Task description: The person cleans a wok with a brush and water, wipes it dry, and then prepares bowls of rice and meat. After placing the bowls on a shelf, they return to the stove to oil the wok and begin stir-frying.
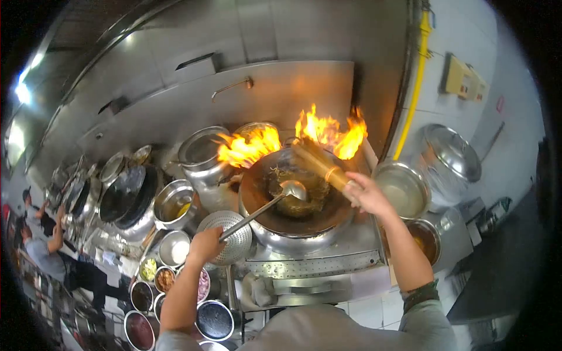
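My left hand (205, 244) is closed round the handle of a long metal ladle (294, 190), whose bowl is over the middle of a large wok (331, 217). In my right hand (370, 194) is the bound end of a bamboo wok brush (322, 164), its bristles slanting over the wok's far right side and smeared by motion. Brownish liquid (301, 205) lies in the wok's bottom. Tall flames (328, 134) rise behind the wok's back rim, close to the brush. A perforated strainer (234, 234) rests just beyond my left hand, below the ladle's handle.
Left of the wok stand a metal pot (175, 203) and another wok (130, 196). Several bowls of ingredients, one with a dark sauce (215, 320), are by my left forearm. At right sit a basin (401, 190) and a lidded pot (452, 153). Co-workers (50, 257) stand far left.
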